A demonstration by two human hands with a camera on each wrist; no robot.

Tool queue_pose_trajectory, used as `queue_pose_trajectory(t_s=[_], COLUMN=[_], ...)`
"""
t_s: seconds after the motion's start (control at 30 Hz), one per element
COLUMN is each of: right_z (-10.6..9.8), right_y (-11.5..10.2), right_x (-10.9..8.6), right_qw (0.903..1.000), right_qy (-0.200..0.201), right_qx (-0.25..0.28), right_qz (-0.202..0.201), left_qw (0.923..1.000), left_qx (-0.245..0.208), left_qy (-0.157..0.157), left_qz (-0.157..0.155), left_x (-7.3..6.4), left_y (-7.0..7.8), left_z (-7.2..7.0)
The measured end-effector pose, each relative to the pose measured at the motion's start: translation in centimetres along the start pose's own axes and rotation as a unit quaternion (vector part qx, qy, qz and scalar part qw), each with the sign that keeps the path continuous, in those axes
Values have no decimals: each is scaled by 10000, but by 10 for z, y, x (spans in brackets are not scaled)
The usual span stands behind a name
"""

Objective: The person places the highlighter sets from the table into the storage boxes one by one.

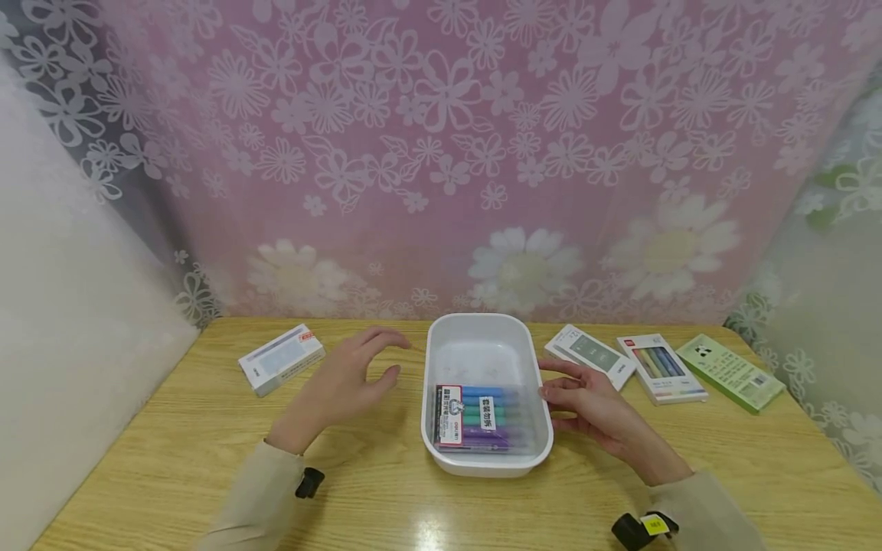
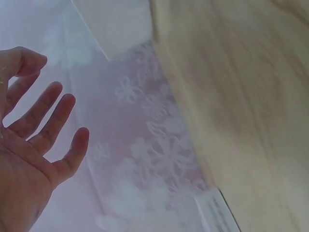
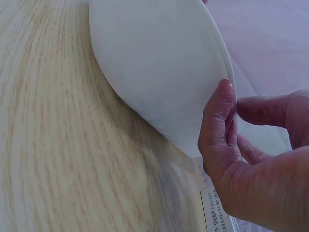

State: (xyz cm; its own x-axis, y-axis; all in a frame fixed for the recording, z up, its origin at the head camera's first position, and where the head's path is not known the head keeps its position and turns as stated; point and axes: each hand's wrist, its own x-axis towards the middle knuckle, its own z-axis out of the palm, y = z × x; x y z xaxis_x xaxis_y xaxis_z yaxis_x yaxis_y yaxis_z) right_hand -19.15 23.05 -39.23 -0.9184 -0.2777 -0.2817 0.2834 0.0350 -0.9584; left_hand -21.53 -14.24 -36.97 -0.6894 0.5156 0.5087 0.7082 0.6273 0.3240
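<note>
A white plastic bin (image 1: 482, 356) sits on the wooden table, with a clear packet of blue, green and purple pens (image 1: 482, 419) lying in its near half. Its outer wall (image 3: 154, 63) fills much of the right wrist view. There, my right hand (image 3: 251, 145) pinches the rim between thumb and fingers; the head view has the same hand (image 1: 596, 405) at the bin's right side. My left hand (image 1: 354, 375) is held in the air left of the bin, fingers spread and holding nothing. The left wrist view shows its relaxed fingers (image 2: 53, 113) apart.
A white and blue box (image 1: 282, 360) lies at the left. On the right are a white box with a grey-green panel (image 1: 591, 356), a white box with colored sticks (image 1: 661, 367) and a green box (image 1: 732, 373). A pink flowered curtain (image 1: 427, 191) hangs behind the table (image 1: 372, 497).
</note>
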Motion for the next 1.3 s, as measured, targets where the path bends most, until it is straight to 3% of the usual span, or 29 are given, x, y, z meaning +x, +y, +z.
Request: queue_pose_trajectory(t_s=[0.33, 0.6, 0.97, 1.13, 1.3], right_z=[2, 1, 0, 0, 0], right_y=[0, 1, 1, 1, 1], right_x=[0, 0, -1, 0, 0], right_qw=[10000, 10000, 9999, 9999, 9999], right_qy=[83, 78, 120, 147, 125], right_qx=[-19, 15, -6, -30, -69], right_qz=[40, 54, 67, 41, 40], left_qw=[9946, 9858, 9586, 9471, 9333], left_qx=[525, 767, 1058, 1031, 1281], left_qy=[116, -117, -955, -1278, -1582], left_qz=[-893, -1489, -2467, -2757, -2959], left_x=[-40, -58, -62, -64, -64], left_y=[-42, -65, -95, -109, -120], left_z=[-18, -35, -48, -47, -45])
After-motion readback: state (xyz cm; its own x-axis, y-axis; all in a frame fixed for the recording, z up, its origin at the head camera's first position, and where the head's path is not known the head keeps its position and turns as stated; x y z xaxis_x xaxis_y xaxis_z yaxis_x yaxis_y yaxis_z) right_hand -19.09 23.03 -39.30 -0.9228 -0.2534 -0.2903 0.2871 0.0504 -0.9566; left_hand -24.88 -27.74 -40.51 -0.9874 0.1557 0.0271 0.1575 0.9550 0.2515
